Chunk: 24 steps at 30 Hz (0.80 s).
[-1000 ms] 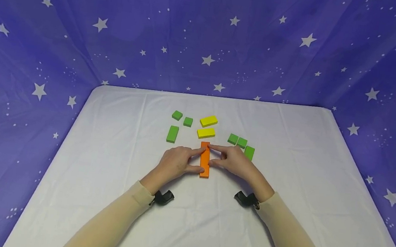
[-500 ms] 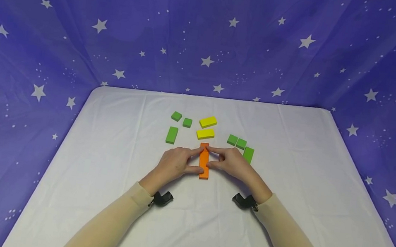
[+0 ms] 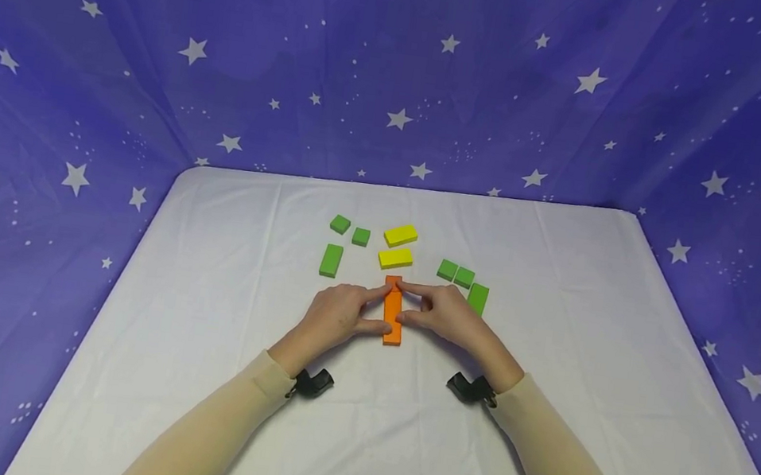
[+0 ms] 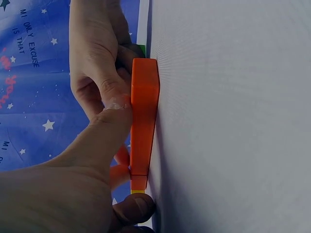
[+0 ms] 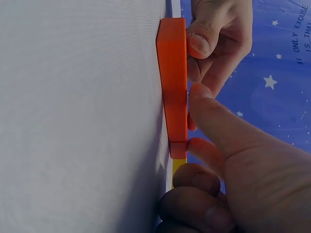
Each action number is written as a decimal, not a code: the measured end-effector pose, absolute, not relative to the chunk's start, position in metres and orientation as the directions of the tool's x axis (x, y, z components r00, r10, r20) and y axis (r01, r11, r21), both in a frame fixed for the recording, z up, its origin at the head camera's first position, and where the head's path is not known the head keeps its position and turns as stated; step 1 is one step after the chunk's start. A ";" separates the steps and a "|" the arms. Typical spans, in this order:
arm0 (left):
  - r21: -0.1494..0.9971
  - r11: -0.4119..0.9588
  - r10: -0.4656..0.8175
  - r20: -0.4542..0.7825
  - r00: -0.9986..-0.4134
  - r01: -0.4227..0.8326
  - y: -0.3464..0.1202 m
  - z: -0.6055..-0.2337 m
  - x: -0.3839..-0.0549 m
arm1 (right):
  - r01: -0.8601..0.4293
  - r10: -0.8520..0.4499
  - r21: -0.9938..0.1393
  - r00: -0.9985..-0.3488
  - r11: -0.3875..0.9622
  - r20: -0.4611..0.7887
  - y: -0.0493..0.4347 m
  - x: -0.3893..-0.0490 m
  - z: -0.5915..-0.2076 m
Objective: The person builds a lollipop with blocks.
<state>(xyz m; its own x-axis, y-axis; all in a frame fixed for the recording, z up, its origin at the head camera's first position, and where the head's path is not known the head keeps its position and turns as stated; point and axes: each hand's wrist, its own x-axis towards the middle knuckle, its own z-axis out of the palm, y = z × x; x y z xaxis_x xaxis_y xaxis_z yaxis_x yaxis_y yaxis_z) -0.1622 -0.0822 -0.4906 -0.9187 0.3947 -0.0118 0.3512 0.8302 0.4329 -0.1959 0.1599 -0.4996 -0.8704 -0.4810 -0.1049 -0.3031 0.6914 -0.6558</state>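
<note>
A long orange block [image 3: 392, 335] lies flat on the white cloth, its length running away from me. Against its far end sits a small orange block [image 3: 392, 279], in line with it; the seam shows in both wrist views. My left hand [image 3: 334, 313] touches the top from the left, thumb on the long block [image 4: 144, 121] and index finger near the seam. From the right, my right hand [image 3: 452, 311] reaches in, index fingertip at the small block [image 5: 178, 150] and thumb at the long block's upper edge. The other fingers are bent beneath each palm.
Two yellow blocks [image 3: 395, 259] lie just beyond the orange ones. To their left are two small green blocks [image 3: 360, 237] and a longer green block [image 3: 330, 261]. Two small green blocks [image 3: 464, 277] and a longer green block [image 3: 478, 298] lie behind my right hand.
My right thumb and index finger have shifted slightly left onto the orange blocks, then stayed put. My left hand and the blocks keep their places.
</note>
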 end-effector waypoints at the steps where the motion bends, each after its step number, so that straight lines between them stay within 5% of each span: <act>1: 0.433 0.830 0.396 -0.016 -0.918 0.350 -0.082 -0.491 -0.162 | -0.301 -0.480 -0.653 -0.871 0.695 -0.109 0.160 -0.195 -0.500; 24: 0.481 0.810 0.380 0.007 -0.925 0.336 -0.084 -0.492 -0.165 | -0.309 -0.465 -0.624 -0.880 0.718 -0.099 0.156 -0.194 -0.499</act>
<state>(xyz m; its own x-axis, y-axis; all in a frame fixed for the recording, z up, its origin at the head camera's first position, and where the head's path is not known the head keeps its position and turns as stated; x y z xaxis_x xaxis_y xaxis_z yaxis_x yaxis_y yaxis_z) -0.1652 -0.0839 -0.4916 -0.9250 0.3800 0.0075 0.3365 0.8096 0.4810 -0.1938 0.1561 -0.4988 -0.8797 -0.4650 -0.0990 -0.3091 0.7177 -0.6240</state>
